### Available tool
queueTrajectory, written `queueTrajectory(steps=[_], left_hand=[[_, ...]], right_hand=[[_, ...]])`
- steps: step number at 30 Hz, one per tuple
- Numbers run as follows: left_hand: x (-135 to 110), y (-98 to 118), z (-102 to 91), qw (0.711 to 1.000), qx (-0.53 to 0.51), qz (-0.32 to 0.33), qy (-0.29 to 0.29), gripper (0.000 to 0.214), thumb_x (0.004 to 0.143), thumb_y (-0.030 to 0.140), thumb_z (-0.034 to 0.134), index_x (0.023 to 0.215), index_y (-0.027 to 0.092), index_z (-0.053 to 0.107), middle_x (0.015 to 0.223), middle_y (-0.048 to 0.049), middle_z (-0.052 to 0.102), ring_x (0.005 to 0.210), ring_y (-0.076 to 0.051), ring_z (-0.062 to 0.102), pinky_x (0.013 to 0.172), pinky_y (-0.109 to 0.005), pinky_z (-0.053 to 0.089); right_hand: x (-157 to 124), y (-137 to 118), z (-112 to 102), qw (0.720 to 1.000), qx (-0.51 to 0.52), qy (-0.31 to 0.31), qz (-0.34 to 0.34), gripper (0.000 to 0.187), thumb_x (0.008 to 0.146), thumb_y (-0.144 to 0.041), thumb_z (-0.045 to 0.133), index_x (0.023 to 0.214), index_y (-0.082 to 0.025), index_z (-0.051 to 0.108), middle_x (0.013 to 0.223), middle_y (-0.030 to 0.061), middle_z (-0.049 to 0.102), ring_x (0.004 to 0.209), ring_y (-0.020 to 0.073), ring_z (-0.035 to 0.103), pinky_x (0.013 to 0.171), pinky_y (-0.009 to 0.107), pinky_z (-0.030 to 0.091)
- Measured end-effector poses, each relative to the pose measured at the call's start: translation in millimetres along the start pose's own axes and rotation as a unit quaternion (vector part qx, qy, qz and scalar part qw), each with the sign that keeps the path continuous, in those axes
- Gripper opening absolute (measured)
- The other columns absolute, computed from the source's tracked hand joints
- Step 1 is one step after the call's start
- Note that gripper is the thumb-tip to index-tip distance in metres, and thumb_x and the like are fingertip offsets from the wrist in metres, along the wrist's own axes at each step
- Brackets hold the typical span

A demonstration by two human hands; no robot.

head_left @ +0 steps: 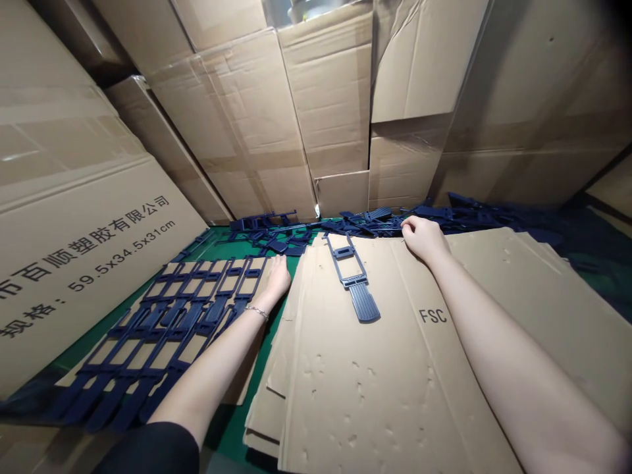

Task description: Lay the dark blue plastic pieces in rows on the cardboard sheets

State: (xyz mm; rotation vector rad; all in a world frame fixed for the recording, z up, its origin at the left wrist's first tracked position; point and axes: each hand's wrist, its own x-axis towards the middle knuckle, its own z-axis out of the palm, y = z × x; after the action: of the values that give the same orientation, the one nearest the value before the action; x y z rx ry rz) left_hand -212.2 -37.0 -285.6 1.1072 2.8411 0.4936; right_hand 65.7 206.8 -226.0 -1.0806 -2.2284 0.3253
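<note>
Left hand (277,276) flat, fingers together, pressing end of laid-out row (197,309) at left cardboard's far edge, squaring it. Right hand (421,238) curled at far edge of cardboard stack (395,368), fingertips in loose pile (345,224); pinch unclear. Single frame (353,276) lies mid-stack.

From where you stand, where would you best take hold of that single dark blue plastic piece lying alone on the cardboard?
Probably by the ribbed paddle end of the blue plastic piece, coming from above and the near side. It lies flat on the cardboard sheet with that solid end pointing toward you; the far half is a thin open frame, harder to pinch, though fingers could hook through it.
</note>
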Motion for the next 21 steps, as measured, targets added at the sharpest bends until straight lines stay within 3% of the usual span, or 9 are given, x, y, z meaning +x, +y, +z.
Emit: queueTrajectory(steps=[4,9,16,21], left_hand=[[-3.7,-5.6,2.5,1.0,-0.002,0.017,0.025,0.059,0.075,0.011,0.011,0.13,0.011,0.035,0.138,-0.0102,0.031,0.135,-0.013,0.027,0.122,-0.032,0.025],[-6.2,-5.7,-0.6,0.999,-0.014,0.037,0.024,0.06,0.074,0.008,0.014,0.129,0.011,0.037,0.138,-0.0089,0.032,0.133,-0.013,0.029,0.122,-0.031,0.026],[-10.0,-7.4,-10.6,0.997,-0.073,0.019,0.013,0.063,0.074,0.012,0.019,0.137,0.015,0.019,0.134,-0.0096,0.039,0.126,-0.016,0.04,0.116,-0.035,0.035],[-13.2,-11.0,-10.6,0.992,-0.126,0.009,0.03,0.059,0.073,0.015,0.022,0.13,0.018,0.036,0.133,-0.0038,0.041,0.125,-0.014,0.042,0.119,-0.032,0.031]], right_hand=[[1.7,5.4,4.8,1.0,0.011,-0.002,0.002,0.022,0.079,-0.022,0.042,0.087,-0.022,0.063,0.085,0.0011,0.061,0.078,0.0186,0.054,0.066,0.027,0.037],[0.8,5.5,4.7,1.0,0.018,-0.004,0.016,0.023,0.078,-0.024,0.043,0.087,-0.022,0.064,0.08,0.0026,0.061,0.072,0.0189,0.053,0.06,0.027,0.035],[0.7,5.1,4.4,0.999,0.035,-0.007,0.015,0.023,0.079,-0.024,0.041,0.085,-0.02,0.063,0.075,0.0025,0.06,0.063,0.0161,0.052,0.057,0.026,0.035],[1.9,5.5,4.4,0.999,0.043,-0.005,0.014,0.022,0.079,-0.024,0.042,0.085,-0.02,0.063,0.074,0.0024,0.06,0.064,0.0162,0.052,0.058,0.026,0.035]])
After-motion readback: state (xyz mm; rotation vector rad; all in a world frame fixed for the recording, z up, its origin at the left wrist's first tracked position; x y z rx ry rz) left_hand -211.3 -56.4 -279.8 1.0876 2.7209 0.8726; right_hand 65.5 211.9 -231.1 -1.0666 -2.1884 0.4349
